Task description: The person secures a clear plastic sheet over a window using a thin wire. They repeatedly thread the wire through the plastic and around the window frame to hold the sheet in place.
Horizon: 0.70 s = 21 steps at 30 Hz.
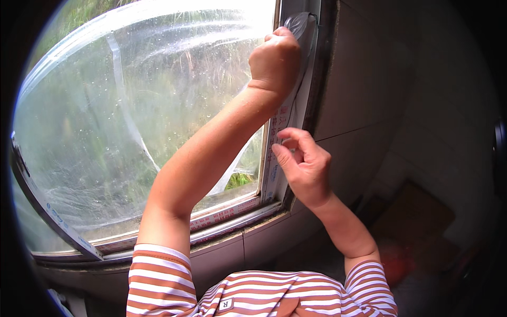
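Clear protective film [297, 100] on window frame's [272, 158] right edge, upper centre of the picture: top strip lifted, lower part not yet peeled. Left hand [274, 61] clenched on film top. Right hand [302, 166] pinches its edge mid-frame. Glass pane [132, 116] wet.

A long white protective label strip with red and blue print [273, 158] was seen running up the window frame's right upright. A similar white printed strip [222, 214] lay along the bottom rail.
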{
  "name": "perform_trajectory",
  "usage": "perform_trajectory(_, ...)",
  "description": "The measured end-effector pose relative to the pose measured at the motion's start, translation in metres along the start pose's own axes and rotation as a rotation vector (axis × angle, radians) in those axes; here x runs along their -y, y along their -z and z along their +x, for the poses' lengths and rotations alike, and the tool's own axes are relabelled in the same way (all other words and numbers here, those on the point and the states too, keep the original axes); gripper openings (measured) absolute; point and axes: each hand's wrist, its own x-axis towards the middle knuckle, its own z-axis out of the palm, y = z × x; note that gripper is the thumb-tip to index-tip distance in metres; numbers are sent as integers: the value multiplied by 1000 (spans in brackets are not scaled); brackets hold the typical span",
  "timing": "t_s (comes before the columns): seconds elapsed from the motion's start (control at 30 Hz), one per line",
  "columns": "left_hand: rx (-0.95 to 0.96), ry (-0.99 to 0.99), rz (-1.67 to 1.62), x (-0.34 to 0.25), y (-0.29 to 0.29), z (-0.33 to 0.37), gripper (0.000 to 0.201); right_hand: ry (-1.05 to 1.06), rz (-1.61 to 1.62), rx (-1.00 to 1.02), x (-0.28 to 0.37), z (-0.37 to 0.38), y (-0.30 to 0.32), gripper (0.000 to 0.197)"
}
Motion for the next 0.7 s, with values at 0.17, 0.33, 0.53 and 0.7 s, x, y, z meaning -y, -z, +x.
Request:
perform_trajectory(0.17,42,-9,-124,1,8,4,8,-280,496,-90,-33,-16,-43,16)
perform_trajectory(0.33,114,-79,-188,7,17,5,24,-414,635,-160,-44,-21,-72,18)
perform_trajectory(0.53,302,21,-308,2,31,6,6,-244,409,-106,-21,-35,-68,21)
perform_trajectory(0.7,292,-3,-264,11,23,9,14,-77,138,-113,1,-46,-55,46)
